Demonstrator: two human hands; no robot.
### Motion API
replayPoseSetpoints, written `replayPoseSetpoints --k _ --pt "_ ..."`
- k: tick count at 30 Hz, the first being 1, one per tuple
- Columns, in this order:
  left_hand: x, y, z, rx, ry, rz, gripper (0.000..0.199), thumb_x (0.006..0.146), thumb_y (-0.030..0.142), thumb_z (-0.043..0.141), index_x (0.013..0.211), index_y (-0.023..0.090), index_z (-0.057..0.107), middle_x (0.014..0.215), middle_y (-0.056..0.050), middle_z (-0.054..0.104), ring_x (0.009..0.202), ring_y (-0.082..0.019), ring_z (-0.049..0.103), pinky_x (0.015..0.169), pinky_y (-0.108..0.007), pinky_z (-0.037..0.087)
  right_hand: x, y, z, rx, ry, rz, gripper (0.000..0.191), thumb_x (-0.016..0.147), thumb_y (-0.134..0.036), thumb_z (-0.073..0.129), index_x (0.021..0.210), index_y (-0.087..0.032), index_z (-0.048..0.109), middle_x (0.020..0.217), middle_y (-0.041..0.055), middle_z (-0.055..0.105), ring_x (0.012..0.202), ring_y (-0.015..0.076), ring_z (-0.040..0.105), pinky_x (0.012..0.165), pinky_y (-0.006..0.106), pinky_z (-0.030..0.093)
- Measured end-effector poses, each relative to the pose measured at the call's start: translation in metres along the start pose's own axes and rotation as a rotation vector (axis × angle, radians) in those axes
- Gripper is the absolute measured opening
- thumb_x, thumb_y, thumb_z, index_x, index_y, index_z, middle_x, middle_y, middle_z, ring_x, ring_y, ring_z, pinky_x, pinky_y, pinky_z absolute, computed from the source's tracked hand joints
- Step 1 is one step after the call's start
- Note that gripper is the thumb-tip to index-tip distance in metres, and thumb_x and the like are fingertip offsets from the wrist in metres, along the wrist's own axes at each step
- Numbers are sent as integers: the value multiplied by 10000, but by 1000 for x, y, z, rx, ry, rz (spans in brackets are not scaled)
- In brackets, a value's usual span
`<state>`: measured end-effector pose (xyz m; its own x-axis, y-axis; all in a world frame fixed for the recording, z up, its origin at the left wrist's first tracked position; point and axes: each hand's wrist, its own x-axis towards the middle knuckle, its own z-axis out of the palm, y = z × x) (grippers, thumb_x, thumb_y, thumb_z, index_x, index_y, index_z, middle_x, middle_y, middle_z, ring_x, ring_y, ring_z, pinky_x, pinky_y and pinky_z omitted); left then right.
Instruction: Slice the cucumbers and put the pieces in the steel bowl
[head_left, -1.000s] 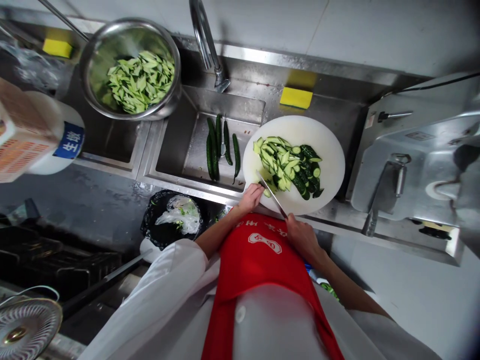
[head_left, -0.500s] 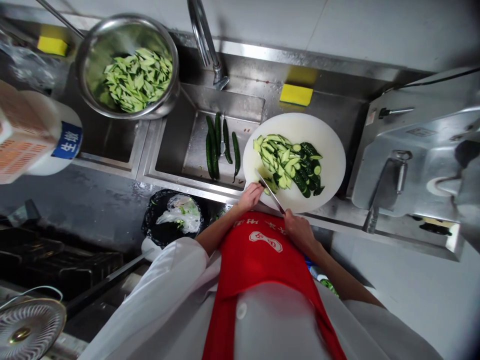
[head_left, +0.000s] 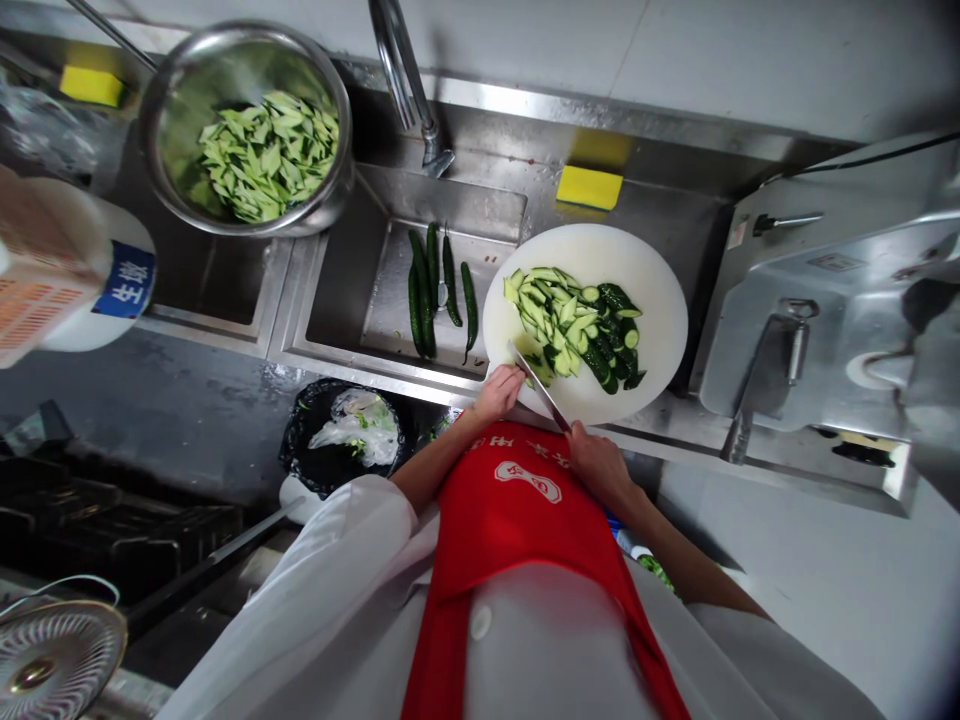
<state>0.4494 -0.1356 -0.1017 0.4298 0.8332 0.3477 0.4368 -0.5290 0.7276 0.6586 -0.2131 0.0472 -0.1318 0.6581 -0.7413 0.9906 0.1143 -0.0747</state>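
Wearing a red apron (head_left: 517,530), the person is leaning in over the near edge of the cutting board (head_left: 656,285). The right hand (head_left: 598,465) is gripping the knife (head_left: 546,398), its fingers closing around the handle, and the blade is slanting across the near left part of the board. The left hand (head_left: 501,392) is resting at the board's edge just beside the blade, its fingers curling close together; whether they are pinching a piece is hard to tell, since the fingertips are hiding the spot.

Past the blade, the cutting is looking well advanced: pale cucumber slices (head_left: 555,305) are lying in a loose heap over the left and middle of the board, a few of them right by the knife. Against their right side, dark-skinned pieces (head_left: 616,350) are crowding together; how finely these are cut, the view is not showing clearly.

Left of the board, about five whole cucumbers (head_left: 425,300) are lying uncut in the sink (head_left: 341,300), well apart from the knife. Farther up on the left, a steel bowl (head_left: 337,195) is holding a large mound of finished slices (head_left: 274,160). Beyond the board, a yellow sponge (head_left: 589,187) is sitting near the wall, and the tap (head_left: 426,120) is standing behind the sink.
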Motion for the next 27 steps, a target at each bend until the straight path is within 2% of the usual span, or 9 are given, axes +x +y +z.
replayPoseSetpoints --k 6,11,17,19,21,23,24,25,27 --pt "-3 -6 -4 -19 -8 84 253 1016 230 427 1157 158 624 1075 -134 638 1052 -205 590 911 -406 541 5 0 -1 10 -25 -6 310 1053 -290 213 1166 -142 461 899 130 711 887 235 723 721 284 446" --pt "-1 -7 -5 -18 -59 59 261 1015 243 422 1157 164 627 1058 -135 643 1053 -212 595 928 -419 539 -5 3 -1 1 38 -20 304 1050 -289 224 1140 -155 482 863 119 713 868 234 727 695 276 443" --pt "0 0 -7 9 -48 61 234 1008 232 437 1097 165 643 1031 -119 656 1008 -199 607 912 -398 543 -2 4 -4 10 21 -16 318 1054 -309 211 1135 -160 481 892 120 721 868 242 724 678 283 435" --pt "10 5 -20 1 29 54 200 1001 237 465 1049 171 647 984 -100 655 957 -189 610 877 -373 542 -9 10 -4 24 47 6 325 1056 -325 211 1133 -165 483 880 112 722 856 229 723 679 272 429" --pt "35 12 -36 23 241 -29 172 996 243 486 1037 174 638 969 -89 641 944 -186 602 872 -366 525 -19 18 -4 36 48 4 316 1055 -327 227 1134 -169 488 863 104 723 840 221 723 678 265 422" --pt "72 22 -48 64 420 -123 173 996 240 485 1079 173 621 1018 -92 622 994 -194 585 916 -380 496 -29 25 -3 25 25 -30 277 1045 -294 268 1153 -167 489 868 105 727 832 225 723 674 266 418" --pt "93 29 -49 81 410 -128 187 995 234 480 1112 173 613 1057 -97 613 1031 -200 574 945 -389 479 -32 27 -2 16 9 -58 252 1032 -261 300 1172 -165 486 886 109 730 837 230 723 673 268 417" --pt "113 35 -46 92 303 -80 200 990 223 482 1136 176 610 1084 -97 608 1056 -205 566 960 -392 468 -33 28 0 9 -7 -82 241 1014 -222 333 1196 -162 479 910 114 732 850 234 722 675 268 416" --pt "146 49 -28 135 -61 91 238 963 179 502 1173 189 613 1114 -93 606 1077 -213 555 972 -392 453 -32 28 2 9 -30 -104 278 970 -159 386 1238 -155 459 961 125 732 894 244 719 684 268 416"
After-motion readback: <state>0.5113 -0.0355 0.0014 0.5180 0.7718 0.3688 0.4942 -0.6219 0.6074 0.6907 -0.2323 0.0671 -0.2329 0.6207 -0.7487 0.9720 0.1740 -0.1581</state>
